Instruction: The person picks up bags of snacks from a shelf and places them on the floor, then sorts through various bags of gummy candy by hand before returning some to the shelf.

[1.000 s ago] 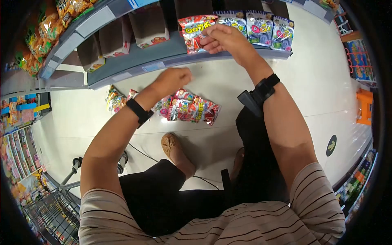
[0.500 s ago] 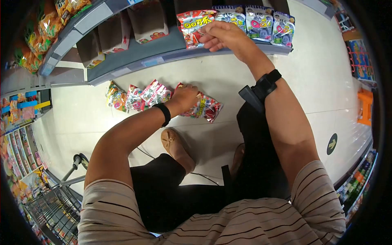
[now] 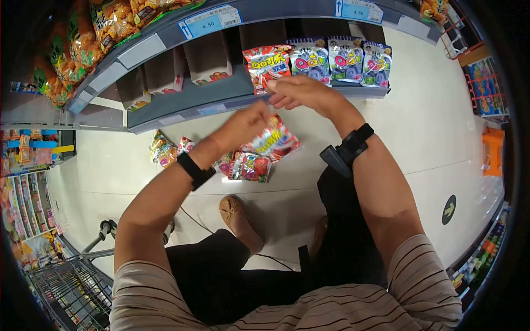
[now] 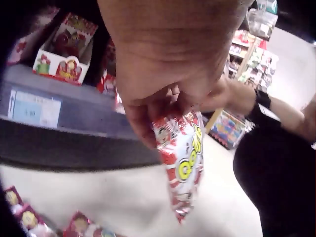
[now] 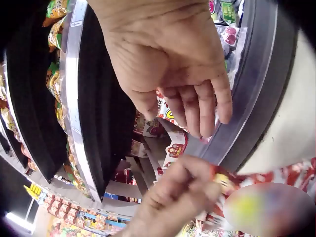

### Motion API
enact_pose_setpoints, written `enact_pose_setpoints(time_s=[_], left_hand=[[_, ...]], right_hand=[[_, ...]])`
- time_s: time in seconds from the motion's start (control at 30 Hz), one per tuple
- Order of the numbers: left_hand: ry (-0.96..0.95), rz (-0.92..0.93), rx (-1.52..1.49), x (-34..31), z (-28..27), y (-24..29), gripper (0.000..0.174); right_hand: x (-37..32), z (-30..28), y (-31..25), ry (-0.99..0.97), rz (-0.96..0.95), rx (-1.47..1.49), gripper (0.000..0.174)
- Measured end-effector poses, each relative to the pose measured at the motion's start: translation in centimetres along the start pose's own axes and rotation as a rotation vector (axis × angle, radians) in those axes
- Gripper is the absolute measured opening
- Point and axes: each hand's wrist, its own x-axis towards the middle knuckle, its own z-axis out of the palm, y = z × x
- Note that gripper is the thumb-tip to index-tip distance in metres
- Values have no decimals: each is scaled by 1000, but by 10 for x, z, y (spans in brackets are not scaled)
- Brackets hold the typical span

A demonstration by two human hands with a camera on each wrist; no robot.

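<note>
My left hand [image 3: 243, 126] pinches the top of a red-and-white gummy candy bag [image 3: 274, 142], raised over the floor just in front of the shelf. In the left wrist view the bag [image 4: 185, 158] hangs point-down from the fingertips. My right hand [image 3: 305, 95] is held palm inward with extended fingers, right by a red candy bag [image 3: 268, 65] standing at the shelf's front. Several blue-and-white candy bags [image 3: 310, 58] stand in a row beside that one. On the floor below lie a red candy bag [image 3: 249, 167] and a yellow-green one [image 3: 162, 149], with others partly hidden by my left arm.
Along the lower shelf [image 3: 190, 100], open display boxes [image 3: 207, 58] stand left of the bags. An upper shelf with orange snack bags [image 3: 83, 44] overhangs at the left. A wire shopping cart [image 3: 72, 287] is at lower left, and an orange stool [image 3: 492, 151] at far right.
My left hand has reached down to the bags on the floor, taken hold of a red one and lifted it toward the shelf. The right hand has stayed beside the shelf's red bag.
</note>
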Motion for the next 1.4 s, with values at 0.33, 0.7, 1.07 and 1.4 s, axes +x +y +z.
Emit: enact_pose_setpoints(time_s=[0.33,0.7,1.07,1.4], left_hand=[[322,-119,-290,8,-58,37,27],[92,-293,-376,-11,-51,12,47],[206,-231,-280,-4,-65,11,43],[322,-95,-151,42,-52,18,41]], right_hand=[[3,17,-6,32,5,24,28],[12,20,-5,121,-52,273,20],[-5,-19,6,203,-11,33,36],[-9,-14,-4,277,34,-36,36]])
